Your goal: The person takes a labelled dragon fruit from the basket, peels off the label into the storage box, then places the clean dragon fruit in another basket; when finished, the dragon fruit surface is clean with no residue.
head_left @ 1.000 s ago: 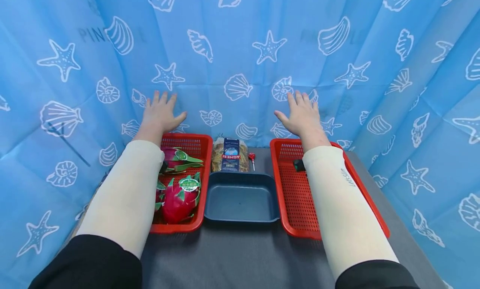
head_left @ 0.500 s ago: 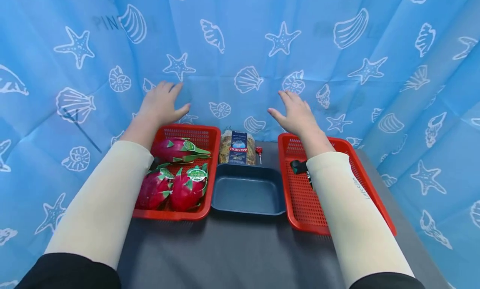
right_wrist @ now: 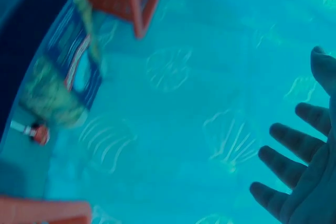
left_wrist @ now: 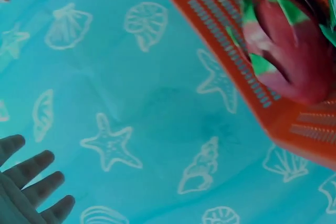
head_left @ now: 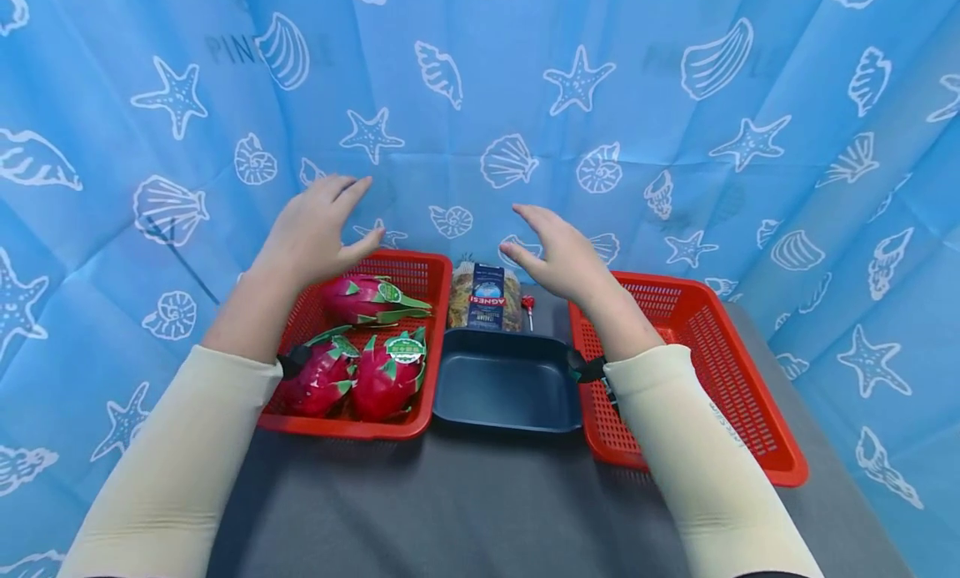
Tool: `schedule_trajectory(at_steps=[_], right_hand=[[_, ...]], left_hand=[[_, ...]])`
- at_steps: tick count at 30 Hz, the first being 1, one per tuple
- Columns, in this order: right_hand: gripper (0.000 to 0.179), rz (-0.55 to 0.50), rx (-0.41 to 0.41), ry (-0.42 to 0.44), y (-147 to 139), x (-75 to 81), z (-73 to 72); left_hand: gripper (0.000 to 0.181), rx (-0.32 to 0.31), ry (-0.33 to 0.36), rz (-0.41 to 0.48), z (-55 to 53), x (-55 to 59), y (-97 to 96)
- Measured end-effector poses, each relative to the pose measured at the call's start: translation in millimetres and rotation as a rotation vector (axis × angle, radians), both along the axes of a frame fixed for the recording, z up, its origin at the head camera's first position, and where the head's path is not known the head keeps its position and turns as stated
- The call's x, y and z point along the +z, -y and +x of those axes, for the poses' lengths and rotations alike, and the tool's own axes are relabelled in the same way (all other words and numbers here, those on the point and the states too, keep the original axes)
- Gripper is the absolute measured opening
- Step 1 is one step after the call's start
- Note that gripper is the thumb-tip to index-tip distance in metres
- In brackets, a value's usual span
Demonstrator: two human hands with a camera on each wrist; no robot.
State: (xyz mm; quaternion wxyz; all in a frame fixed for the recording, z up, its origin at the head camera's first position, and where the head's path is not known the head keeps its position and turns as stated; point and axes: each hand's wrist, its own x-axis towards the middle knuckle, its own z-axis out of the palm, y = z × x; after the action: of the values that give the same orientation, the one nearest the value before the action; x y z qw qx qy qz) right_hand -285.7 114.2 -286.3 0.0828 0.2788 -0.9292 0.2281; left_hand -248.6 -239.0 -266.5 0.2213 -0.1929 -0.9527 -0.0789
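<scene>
My left hand (head_left: 311, 232) is raised above the back of the left red basket (head_left: 442, 311), fingers extended and nothing in them. Three pink dragon fruits with green leaf tips lie in that basket: one at the back (head_left: 367, 301), one at the front left (head_left: 318, 382) and one at the front right (head_left: 386, 382). My right hand (head_left: 562, 253) hovers at the back, left of the right red basket (head_left: 772, 432), its fingers extended and holding nothing. In the right wrist view the spread fingers (right_wrist: 289, 137) show against the curtain.
Between the baskets sits a dark blue rectangular tray (head_left: 506, 386). Behind it stand an Agnesi pasta bag (head_left: 486, 299) and a red lollipop (head_left: 528, 307). A blue shell-print curtain (head_left: 465, 86) encloses the back and sides of the grey table (head_left: 420, 511).
Both hands have drawn inward and turned from palm-down spread to palms facing each other. The right hand has moved left, away from its basket. The head view has shifted slightly.
</scene>
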Motion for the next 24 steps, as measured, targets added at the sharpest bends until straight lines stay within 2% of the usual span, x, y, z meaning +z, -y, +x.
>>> schedule_trajectory(at_steps=[5,8,10,13,18,21,24], right_hand=[[0.070,-0.017,0.082,-0.018,13,-1.3,21.8],[0.068,-0.046,0.104,-0.004,18,-3.6,35.7],[0.067,-0.070,0.105,0.006,20,-5.9,44.8],[0.063,-0.108,0.110,0.003,23,-9.5,56.9],[0.055,-0.182,0.104,-0.012,32,-19.3,70.8],[0.051,-0.235,0.118,0.001,38,-29.2,76.1],[0.048,-0.278,0.152,0.029,45,-42.3,79.3]], left_hand=[[0.073,-0.001,0.041,0.063,30.9,-3.3,-3.0],[0.076,0.009,0.073,0.092,49.9,-6.1,-4.8],[0.080,0.012,0.065,0.110,60.6,-9.7,-4.9],[0.081,-0.006,-0.003,0.145,75.5,-16.3,-3.7],[0.075,-0.045,-0.167,0.213,101.0,-29.6,-0.7],[0.074,-0.019,-0.223,0.285,116.5,-42.3,-1.5],[0.076,0.025,-0.232,0.371,131.0,-57.6,-2.6]])
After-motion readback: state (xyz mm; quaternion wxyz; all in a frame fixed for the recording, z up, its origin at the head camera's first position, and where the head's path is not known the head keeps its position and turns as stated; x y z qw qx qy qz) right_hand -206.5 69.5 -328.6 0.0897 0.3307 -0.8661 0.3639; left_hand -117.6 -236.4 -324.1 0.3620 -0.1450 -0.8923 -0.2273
